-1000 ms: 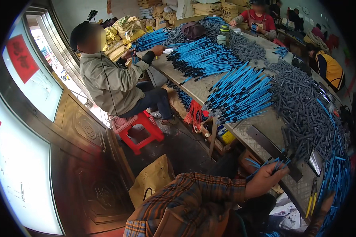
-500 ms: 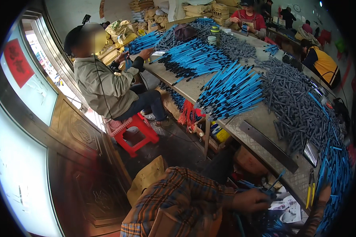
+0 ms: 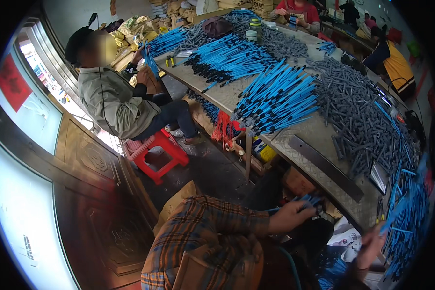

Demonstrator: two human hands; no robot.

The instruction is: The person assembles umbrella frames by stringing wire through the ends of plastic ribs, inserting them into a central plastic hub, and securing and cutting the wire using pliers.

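My left hand [image 3: 291, 217], in a plaid sleeve [image 3: 237, 214], is closed round a small bunch of blue sticks [image 3: 308, 199] below the table's near edge. My right hand [image 3: 370, 245] is at the lower right, beside a heap of loose blue sticks [image 3: 408, 232]. Between its thumb and fingers is a thin blue stick [image 3: 394, 212], smeared by motion. Pliers with yellow handles [image 3: 380, 209] lie at the table corner, just above that hand. Under the table edge, more blue sticks [image 3: 331, 266] lie near white printed paper [image 3: 343, 233].
Rows of blue sticks with black ends [image 3: 275, 96] and heaps of grey plastic pieces [image 3: 357, 111] cover much of the table. A dark metal bar [image 3: 326, 168] lies along its near edge. A co-worker [image 3: 116, 101] sits at the left on a red stool [image 3: 157, 154], holding blue sticks.
My right hand has come left, away from the blue heap, with a stick in its fingers. My left hand has risen slightly leftward with its bunch. The co-worker's hands have shifted left.
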